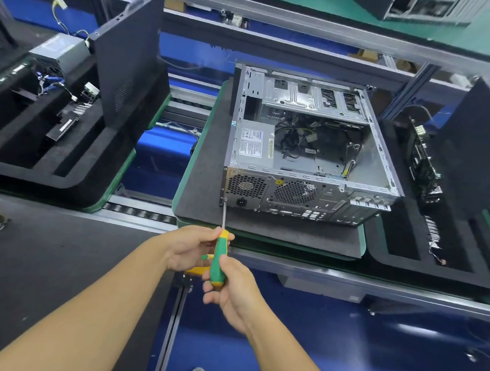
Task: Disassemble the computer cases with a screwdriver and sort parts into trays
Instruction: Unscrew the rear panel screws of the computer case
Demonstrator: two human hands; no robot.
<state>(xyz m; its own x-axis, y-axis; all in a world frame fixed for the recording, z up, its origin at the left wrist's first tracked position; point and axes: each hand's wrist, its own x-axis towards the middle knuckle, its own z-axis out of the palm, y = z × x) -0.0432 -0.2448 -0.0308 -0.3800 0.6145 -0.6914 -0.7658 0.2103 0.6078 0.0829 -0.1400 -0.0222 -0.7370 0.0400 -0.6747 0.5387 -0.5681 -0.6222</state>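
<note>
The computer case (305, 148), at twelve o'clock from the hands, is already opened; its power supply (251, 146) is not yet removed. The screwdriver (219, 257) is pinched near its collar by the left hand (189, 249) and wrapped at the butt by the curled fingers of the right hand (232, 292), with its tip set on a rear-corner screw (225, 198). Parts are already sorted into the tray at nine o'clock (68, 173) and the tray at three o'clock (405, 250).

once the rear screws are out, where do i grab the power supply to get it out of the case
Probably from above, through the computer case's open side. The power supply lies label-up in the near-left corner, against the left wall and rear panel, so grip its free far and right edges, minding the cables there.
</note>
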